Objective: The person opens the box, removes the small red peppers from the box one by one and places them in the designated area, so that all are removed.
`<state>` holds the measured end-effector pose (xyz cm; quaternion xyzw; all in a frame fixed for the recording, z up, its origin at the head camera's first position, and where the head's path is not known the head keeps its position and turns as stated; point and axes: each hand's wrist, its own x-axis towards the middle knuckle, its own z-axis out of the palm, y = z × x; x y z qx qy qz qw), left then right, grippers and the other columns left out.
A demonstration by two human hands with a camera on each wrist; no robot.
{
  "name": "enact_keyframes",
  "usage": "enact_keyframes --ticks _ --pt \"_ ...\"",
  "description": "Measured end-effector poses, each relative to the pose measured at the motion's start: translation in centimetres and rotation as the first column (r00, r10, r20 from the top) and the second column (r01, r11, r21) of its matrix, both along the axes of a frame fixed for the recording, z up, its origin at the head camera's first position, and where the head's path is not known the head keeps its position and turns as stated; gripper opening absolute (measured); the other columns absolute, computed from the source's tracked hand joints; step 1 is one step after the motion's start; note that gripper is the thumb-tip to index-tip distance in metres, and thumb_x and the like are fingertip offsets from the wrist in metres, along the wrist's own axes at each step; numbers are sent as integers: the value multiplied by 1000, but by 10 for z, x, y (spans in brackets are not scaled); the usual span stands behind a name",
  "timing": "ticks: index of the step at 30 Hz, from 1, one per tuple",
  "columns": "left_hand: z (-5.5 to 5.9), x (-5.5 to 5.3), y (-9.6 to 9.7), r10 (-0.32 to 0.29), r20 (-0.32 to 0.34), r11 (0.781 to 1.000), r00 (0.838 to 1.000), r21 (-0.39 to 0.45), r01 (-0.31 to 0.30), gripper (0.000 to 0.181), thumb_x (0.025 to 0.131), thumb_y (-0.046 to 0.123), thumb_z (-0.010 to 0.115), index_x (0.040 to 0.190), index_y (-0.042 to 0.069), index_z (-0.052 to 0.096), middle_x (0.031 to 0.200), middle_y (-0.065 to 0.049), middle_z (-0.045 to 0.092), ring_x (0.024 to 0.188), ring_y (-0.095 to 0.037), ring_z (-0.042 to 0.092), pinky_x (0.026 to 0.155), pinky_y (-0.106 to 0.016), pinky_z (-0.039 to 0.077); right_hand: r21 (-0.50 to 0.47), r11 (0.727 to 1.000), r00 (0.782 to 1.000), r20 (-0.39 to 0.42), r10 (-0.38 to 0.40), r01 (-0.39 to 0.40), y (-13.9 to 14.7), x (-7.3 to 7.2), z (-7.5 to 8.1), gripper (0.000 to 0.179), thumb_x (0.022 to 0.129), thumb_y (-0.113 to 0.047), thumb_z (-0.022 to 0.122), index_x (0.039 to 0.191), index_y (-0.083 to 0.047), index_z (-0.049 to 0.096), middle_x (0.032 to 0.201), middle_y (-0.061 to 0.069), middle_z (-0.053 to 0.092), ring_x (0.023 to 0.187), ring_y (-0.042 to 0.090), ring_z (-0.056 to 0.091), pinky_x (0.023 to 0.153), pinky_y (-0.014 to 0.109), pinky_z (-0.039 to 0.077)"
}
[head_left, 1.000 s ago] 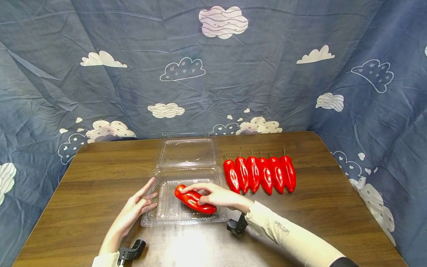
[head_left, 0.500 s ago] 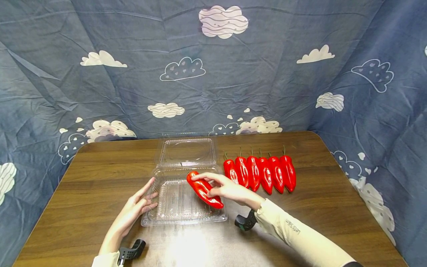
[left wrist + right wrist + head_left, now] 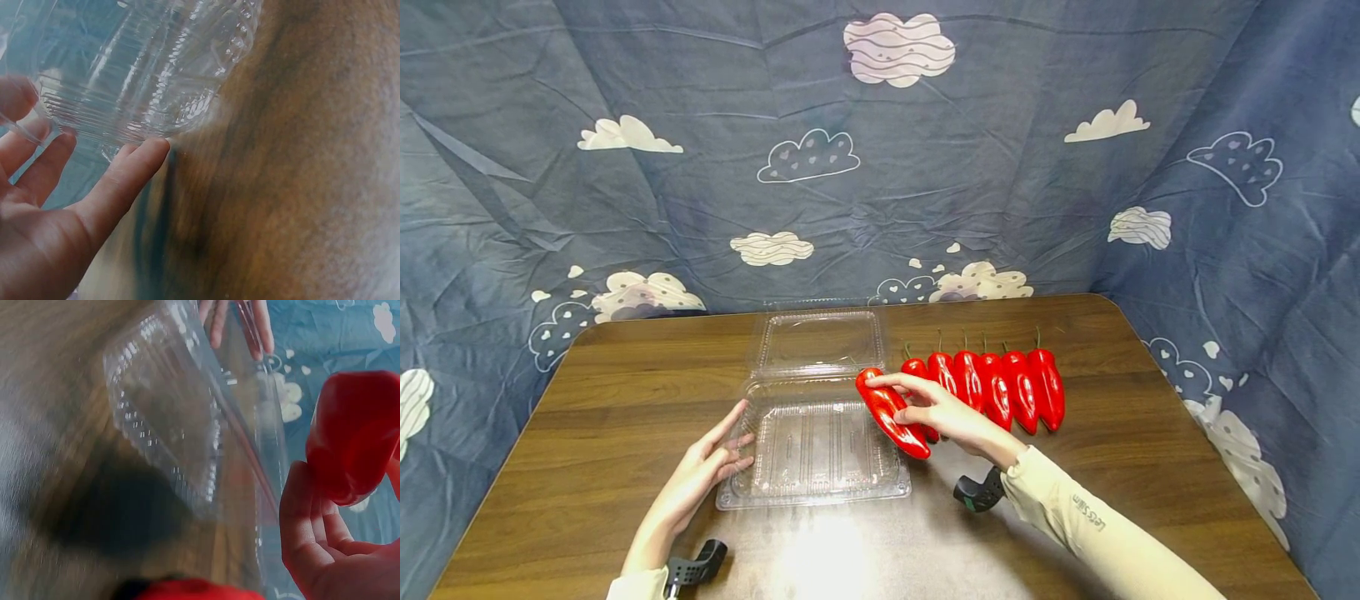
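A long glossy red pepper point(image 3: 883, 414) tilts in the grip of my right hand point(image 3: 940, 414), above the right edge of a clear plastic clamshell container point(image 3: 808, 501). In the right wrist view, the pepper point(image 3: 356, 425) lies against my curled fingers, the container off to the left. My left hand point(image 3: 696, 467) stays at the container's left wall with its fingers extended. Up close in the left wrist view, the fingertips of my left hand point(image 3: 69, 219) meet the ribbed clear wall point(image 3: 94, 112). The container's lid point(image 3: 820, 342) is folded back, lying toward the far edge.
To the right of the container, several red peppers point(image 3: 1047, 392) lie side by side, stems pointing away; my right hand and the held pepper partly cover the leftmost ones. A cloud-print cloth point(image 3: 887, 200) hangs behind the brown wooden table point(image 3: 625, 400).
My right hand has lifted the pepper from over the container's middle and moved it rightward and away, over the right edge. My left hand and the container have stayed in place.
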<state>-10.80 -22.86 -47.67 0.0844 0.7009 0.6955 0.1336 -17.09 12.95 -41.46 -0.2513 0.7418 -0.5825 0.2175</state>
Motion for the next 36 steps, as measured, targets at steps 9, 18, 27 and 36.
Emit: enact_keyframes --ticks 9,18,27,36 --pt "1 1 1 10 12 1000 1000 -4 -10 70 88 -7 35 154 8 15 159 -11 5 134 -44 25 99 -33 43 19 994 994 6 -106 106 28 -1 2 52 86 0 57 137 -9 53 141 9 45 122 30 42 89 37 43" --pt "2 1 1 6 18 1000 1000 -10 -6 69 89 -6 36 154 9 15 159 -11 3 135 -44 23 100 -34 43 -11 984 983 49 -178 179 54 0 -5 52 85 0 58 137 -7 51 142 11 43 114 25 44 76 29 48" --pt "2 1 1 8 17 1000 1000 -10 -8 70 89 -6 36 154 9 15 159 -11 2 135 -44 23 99 -34 43 -31 972 973 12 -231 232 75 0 -10 56 85 2 58 139 -6 49 144 13 42 128 30 35 97 36 38" --pt "2 1 2 7 4 1000 1000 -9 -7 70 88 -7 36 154 8 15 159 -10 1 134 -45 24 98 -33 44 -34 953 953 34 -300 301 93 0 -11 57 84 2 58 140 -4 46 143 14 43 120 21 42 88 25 44"
